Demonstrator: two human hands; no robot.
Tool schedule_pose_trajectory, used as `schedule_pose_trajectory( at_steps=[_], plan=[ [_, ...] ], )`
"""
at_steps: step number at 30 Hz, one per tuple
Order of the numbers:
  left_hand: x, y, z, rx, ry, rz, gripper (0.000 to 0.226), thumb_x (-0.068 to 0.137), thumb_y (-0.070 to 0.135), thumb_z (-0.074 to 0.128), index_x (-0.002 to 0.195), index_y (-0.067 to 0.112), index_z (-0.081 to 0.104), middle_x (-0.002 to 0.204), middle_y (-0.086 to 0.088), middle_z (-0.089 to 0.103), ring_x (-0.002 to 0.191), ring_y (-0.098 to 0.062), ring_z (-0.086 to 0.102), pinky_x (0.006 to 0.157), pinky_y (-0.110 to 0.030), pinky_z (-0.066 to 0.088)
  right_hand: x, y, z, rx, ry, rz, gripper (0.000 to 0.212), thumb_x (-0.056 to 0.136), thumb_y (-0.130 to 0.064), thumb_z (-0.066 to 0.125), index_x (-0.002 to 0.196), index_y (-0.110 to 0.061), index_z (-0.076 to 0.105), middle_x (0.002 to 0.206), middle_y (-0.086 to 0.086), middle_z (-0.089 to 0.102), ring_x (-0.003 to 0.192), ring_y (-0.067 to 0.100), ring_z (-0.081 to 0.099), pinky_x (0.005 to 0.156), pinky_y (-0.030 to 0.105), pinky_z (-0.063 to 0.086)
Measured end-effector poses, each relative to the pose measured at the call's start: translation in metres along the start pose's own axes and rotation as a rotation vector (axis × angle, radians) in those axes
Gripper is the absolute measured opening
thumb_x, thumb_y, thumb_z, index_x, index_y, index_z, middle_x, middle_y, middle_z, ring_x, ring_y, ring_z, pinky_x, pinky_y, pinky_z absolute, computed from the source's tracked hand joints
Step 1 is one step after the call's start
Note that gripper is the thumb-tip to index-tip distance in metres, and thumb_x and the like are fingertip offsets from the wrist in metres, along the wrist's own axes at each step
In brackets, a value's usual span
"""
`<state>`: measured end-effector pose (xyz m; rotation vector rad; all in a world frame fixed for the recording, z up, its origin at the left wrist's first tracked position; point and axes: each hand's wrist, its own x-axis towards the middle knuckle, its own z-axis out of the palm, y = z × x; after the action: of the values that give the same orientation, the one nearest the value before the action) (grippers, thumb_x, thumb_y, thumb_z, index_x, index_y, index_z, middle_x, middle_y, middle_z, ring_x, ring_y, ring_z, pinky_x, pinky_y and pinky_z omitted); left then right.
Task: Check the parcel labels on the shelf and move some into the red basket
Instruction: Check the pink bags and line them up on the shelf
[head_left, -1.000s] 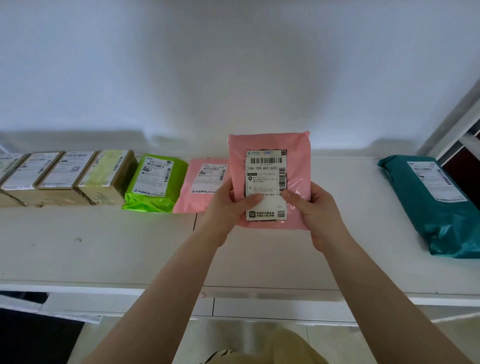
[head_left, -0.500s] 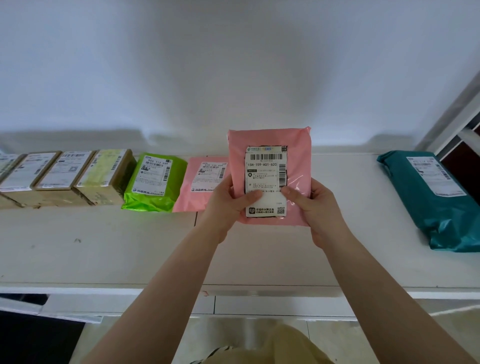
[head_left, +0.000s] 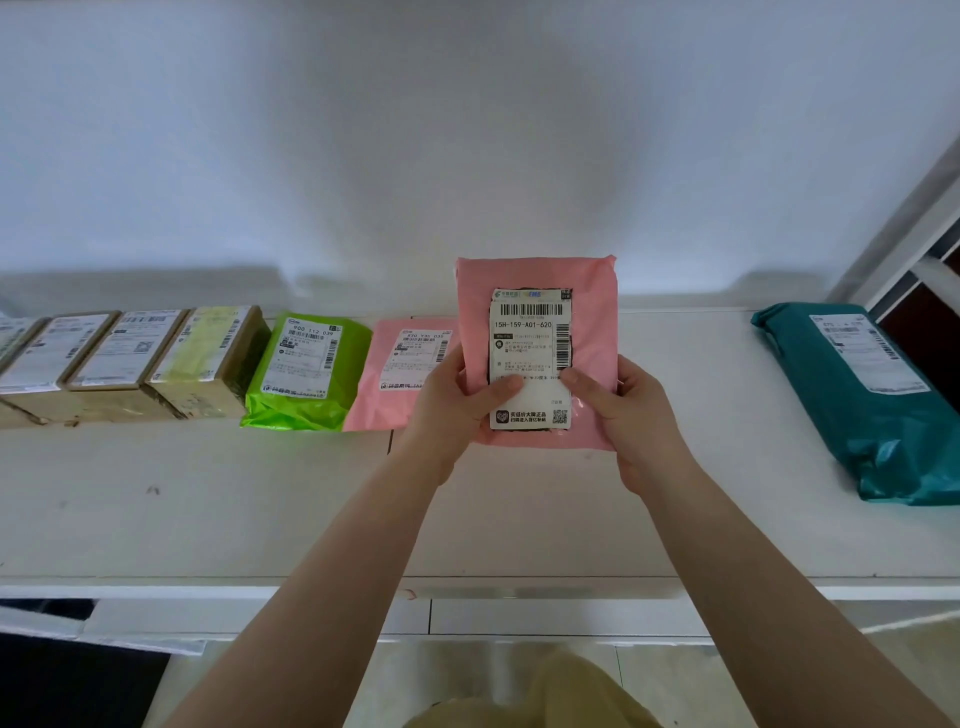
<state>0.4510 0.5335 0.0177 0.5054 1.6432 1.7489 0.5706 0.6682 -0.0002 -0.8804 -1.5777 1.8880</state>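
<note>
On the white shelf against the pale wall, at my nine o'clock, sit brown boxes, then a green mailer and a pink mailer lying flat. My left hand and right hand grasp the pink parcel upright at twelve o'clock, thumbs pressed on its label. A teal mailer lies at three o'clock.

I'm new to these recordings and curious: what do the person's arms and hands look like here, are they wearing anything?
Both forearms are bare, with no sleeves reaching into view. The left hand and right hand wear no gloves, rings, watch or bracelet that I can see. Pale yellow clothing shows at the bottom edge.
</note>
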Motion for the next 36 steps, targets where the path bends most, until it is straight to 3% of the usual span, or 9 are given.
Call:
schedule_pose_trajectory(
  at_steps=[4, 7, 13, 16, 20, 23, 26, 29, 36],
  plan=[
    [0.004, 0.000, 0.005, -0.019, 0.054, -0.006, 0.053, 0.083, 0.009, 0.075, 0.130, 0.014, 0.050, 0.113, -0.003, 0.072, 0.094, -0.022, 0.073, 0.061, -0.034, 0.060, 0.005, -0.002, 0.003, 0.012, 0.086, 0.038, 0.045, 0.084, -0.018, 0.079, 0.122, -0.008, 0.057, 0.108, 0.009, 0.074, 0.091, 0.026, 0.075, 0.070, 0.036, 0.063],
    [0.009, -0.002, 0.005, 0.026, 0.104, 0.019, 0.065, 0.082, 0.007, 0.075, 0.137, 0.019, 0.042, 0.119, -0.002, 0.064, 0.097, -0.014, 0.068, 0.055, -0.020, 0.056, 0.011, -0.002, 0.004, 0.030, 0.127, 0.082, 0.054, 0.085, -0.018, 0.078, 0.128, -0.013, 0.045, 0.107, 0.007, 0.070, 0.081, 0.017, 0.073, 0.056, 0.026, 0.060],
    [0.028, -0.016, 0.001, 0.320, 0.233, 0.164, 0.074, 0.079, 0.012, 0.079, 0.142, 0.020, 0.041, 0.120, 0.004, 0.057, 0.097, -0.007, 0.060, 0.058, -0.014, 0.053, 0.033, 0.006, 0.004, -0.044, 0.197, 0.117, 0.055, 0.083, -0.024, 0.079, 0.123, -0.027, 0.041, 0.113, 0.016, 0.067, 0.098, 0.030, 0.071, 0.077, 0.047, 0.061],
    [0.043, -0.027, -0.002, 0.714, 0.328, 0.219, 0.072, 0.079, 0.025, 0.077, 0.142, 0.019, 0.043, 0.137, -0.001, 0.051, 0.121, -0.020, 0.051, 0.092, -0.028, 0.046, 0.043, 0.010, 0.006, -0.070, 0.198, 0.123, 0.055, 0.085, -0.022, 0.077, 0.128, -0.026, 0.042, 0.114, 0.013, 0.065, 0.098, 0.028, 0.069, 0.066, 0.036, 0.057],
    [0.055, -0.041, -0.005, 1.095, 0.338, 0.164, 0.077, 0.088, 0.045, 0.063, 0.152, 0.019, 0.029, 0.159, -0.004, 0.027, 0.149, -0.026, 0.018, 0.120, -0.041, 0.016, 0.057, 0.021, 0.010, -0.114, 0.201, 0.151, 0.059, 0.087, -0.019, 0.076, 0.136, -0.021, 0.044, 0.112, 0.010, 0.065, 0.093, 0.027, 0.067, 0.068, 0.034, 0.053],
    [0.058, -0.051, -0.007, 1.285, 0.292, 0.136, 0.076, 0.095, 0.050, 0.048, 0.155, 0.016, 0.016, 0.164, -0.007, 0.014, 0.152, -0.027, 0.000, 0.122, -0.045, -0.001, 0.065, 0.030, 0.014, -0.196, 0.200, 0.160, 0.057, 0.087, -0.019, 0.075, 0.137, -0.017, 0.048, 0.115, 0.009, 0.065, 0.093, 0.026, 0.065, 0.076, 0.037, 0.054],
    [0.058, -0.058, -0.007, 1.387, 0.265, 0.142, 0.073, 0.098, 0.049, 0.040, 0.155, 0.011, 0.015, 0.164, -0.008, 0.013, 0.152, -0.029, -0.001, 0.121, -0.048, -0.005, 0.072, 0.037, 0.016, -0.275, 0.171, 0.155, 0.055, 0.089, -0.018, 0.072, 0.140, -0.010, 0.051, 0.124, 0.013, 0.064, 0.100, 0.026, 0.064, 0.090, 0.039, 0.054],
    [0.060, -0.063, -0.007, 1.437, 0.246, 0.156, 0.068, 0.100, 0.049, 0.037, 0.155, 0.013, 0.018, 0.165, -0.006, 0.011, 0.152, -0.028, -0.002, 0.120, -0.048, -0.008, 0.076, 0.041, 0.019, -0.346, 0.142, 0.153, 0.056, 0.090, -0.022, 0.071, 0.140, -0.008, 0.052, 0.128, 0.012, 0.064, 0.106, 0.026, 0.064, 0.093, 0.038, 0.053],
    [0.063, -0.069, -0.006, 1.497, 0.238, 0.188, 0.063, 0.101, 0.045, 0.037, 0.155, 0.017, 0.021, 0.164, -0.011, 0.009, 0.152, -0.032, -0.005, 0.119, -0.052, -0.011, 0.088, 0.055, 0.023, -0.765, 0.119, 0.109, 0.044, 0.081, -0.043, 0.072, 0.111, -0.012, 0.063, 0.111, 0.013, 0.070, 0.109, 0.036, 0.061, 0.097, 0.048, 0.047]
  ],
)
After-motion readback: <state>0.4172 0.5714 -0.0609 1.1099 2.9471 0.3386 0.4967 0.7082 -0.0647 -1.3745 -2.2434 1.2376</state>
